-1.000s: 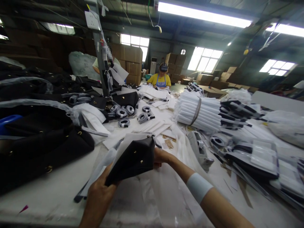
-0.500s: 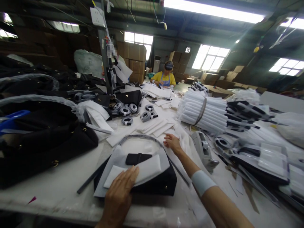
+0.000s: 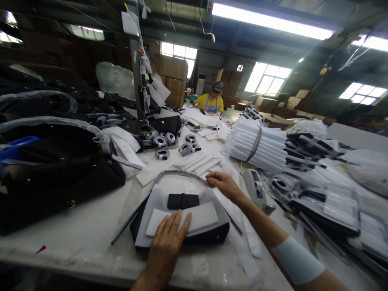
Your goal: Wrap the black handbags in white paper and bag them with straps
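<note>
A black handbag [image 3: 209, 235] lies flat on the white table [image 3: 75, 242] in front of me, covered with white wrapping sheets. My left hand [image 3: 168, 246] presses flat on a folded white sheet [image 3: 200, 217] on top of the bag, fingers stretched out. A black tab [image 3: 182, 201] sits just beyond it. My right hand [image 3: 222, 184] pinches the bag's wrapped curved handle [image 3: 178, 173] at its right end. A pale band wraps my right forearm.
Dark bags [image 3: 57, 173] are piled at the left. Rolled straps [image 3: 160, 142], white sheets and a banded white bundle [image 3: 257, 147] lie behind. Packaged black items [image 3: 324, 202] fill the right side, with a tape dispenser [image 3: 256, 190] close by. A person in yellow [image 3: 212, 102] works at the far end.
A second ago both hands held the bag tilted up; it now lies flat. My left hand has settled on the white sheet and my right hand has moved to the handle.
</note>
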`<state>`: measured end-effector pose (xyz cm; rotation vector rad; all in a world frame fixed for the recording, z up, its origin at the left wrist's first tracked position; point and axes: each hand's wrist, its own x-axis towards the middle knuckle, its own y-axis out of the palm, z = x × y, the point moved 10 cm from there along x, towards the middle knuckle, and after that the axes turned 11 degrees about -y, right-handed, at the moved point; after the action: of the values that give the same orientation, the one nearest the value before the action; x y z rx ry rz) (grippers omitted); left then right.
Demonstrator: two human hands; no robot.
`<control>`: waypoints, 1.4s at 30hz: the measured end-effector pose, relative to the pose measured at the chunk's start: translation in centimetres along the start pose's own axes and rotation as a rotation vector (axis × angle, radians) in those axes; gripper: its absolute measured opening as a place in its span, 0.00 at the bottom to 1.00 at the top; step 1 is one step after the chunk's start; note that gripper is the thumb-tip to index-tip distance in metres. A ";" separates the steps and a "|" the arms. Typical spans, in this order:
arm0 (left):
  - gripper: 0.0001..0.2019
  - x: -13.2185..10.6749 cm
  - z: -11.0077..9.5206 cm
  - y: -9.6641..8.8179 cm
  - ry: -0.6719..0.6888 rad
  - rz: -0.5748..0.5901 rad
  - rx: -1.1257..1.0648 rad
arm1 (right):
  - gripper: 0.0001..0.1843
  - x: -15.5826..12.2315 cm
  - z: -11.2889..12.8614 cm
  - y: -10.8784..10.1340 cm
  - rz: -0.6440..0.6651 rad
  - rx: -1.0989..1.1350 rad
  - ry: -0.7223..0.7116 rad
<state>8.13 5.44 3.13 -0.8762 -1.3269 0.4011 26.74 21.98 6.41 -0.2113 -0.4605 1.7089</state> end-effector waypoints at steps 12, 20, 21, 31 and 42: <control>0.32 -0.9 -1.2 1.2 -0.010 -0.003 0.097 | 0.17 5.5 -6.5 7.9 0.246 -0.186 0.422; 0.33 -0.9 0.2 1.5 0.007 0.040 0.090 | 0.14 4.8 -5.1 6.8 0.125 0.044 0.247; 0.33 -1.0 0.3 1.5 0.006 0.039 0.086 | 0.13 4.5 -4.7 6.4 0.114 0.069 0.212; 0.29 -1.2 0.1 1.4 0.005 -0.005 0.013 | 0.02 -3.5 1.2 6.7 0.204 -0.080 -0.096; 0.21 -1.6 0.6 1.1 0.021 -0.160 -0.049 | 0.06 -7.1 3.5 5.7 0.169 -0.289 -0.288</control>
<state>7.41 5.23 1.24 -0.8058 -1.3808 0.2348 21.62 13.69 6.41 -0.2173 -0.9274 1.8419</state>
